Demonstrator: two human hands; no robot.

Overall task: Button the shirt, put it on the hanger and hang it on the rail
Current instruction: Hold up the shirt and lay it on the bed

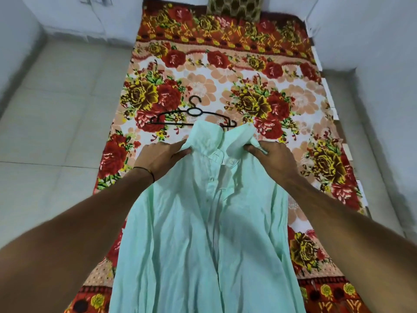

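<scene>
A pale mint-green shirt [198, 233] hangs from both my hands over the bed, front side up, with white buttons showing down its placket. My left hand [161, 158] pinches the shirt at its left shoulder by the collar. My right hand [274, 159] grips the right shoulder by the collar. A black plastic hanger [180, 117] lies flat on the bed just beyond the collar, its right end hidden behind the shirt. No rail is in view.
The bed carries a floral sheet [225, 75] in red, yellow and peach. A patterned pillow [234, 6] sits at its far end. Pale tiled floor [56, 109] lies to the left, and white walls stand left and right.
</scene>
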